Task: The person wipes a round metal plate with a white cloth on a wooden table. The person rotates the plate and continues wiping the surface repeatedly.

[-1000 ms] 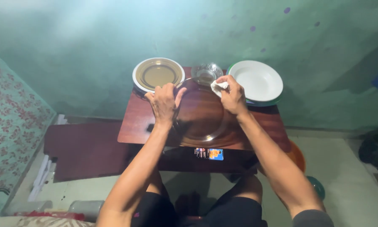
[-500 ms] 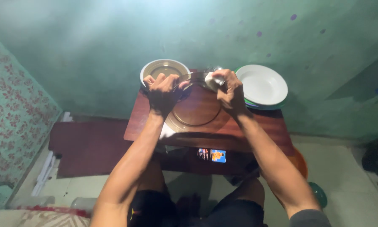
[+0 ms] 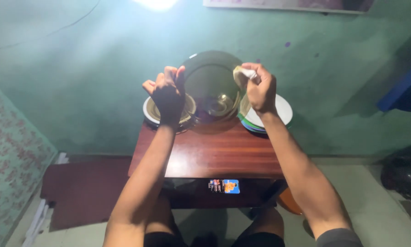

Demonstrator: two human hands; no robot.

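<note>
I hold a clear brownish glass plate [image 3: 210,84] upright in front of the green wall, above the far end of a small wooden table [image 3: 214,155]. My left hand [image 3: 166,96] grips its left rim. My right hand [image 3: 259,89] presses a small white cloth [image 3: 242,73] against the plate's upper right rim. Through the glass a small clear glass bowl [image 3: 219,106] shows on the table behind.
A white-rimmed plate with a brown dish in it [image 3: 149,112] sits at the table's far left; a stack of plates with a white one on top [image 3: 281,112] at the far right. A small colourful packet [image 3: 224,186] lies on a lower shelf. Dark board on the floor at left [image 3: 82,192].
The glass plate has been lifted off the table and tilted upright towards the wall. Both hands rose with it, and my view has tilted upward.
</note>
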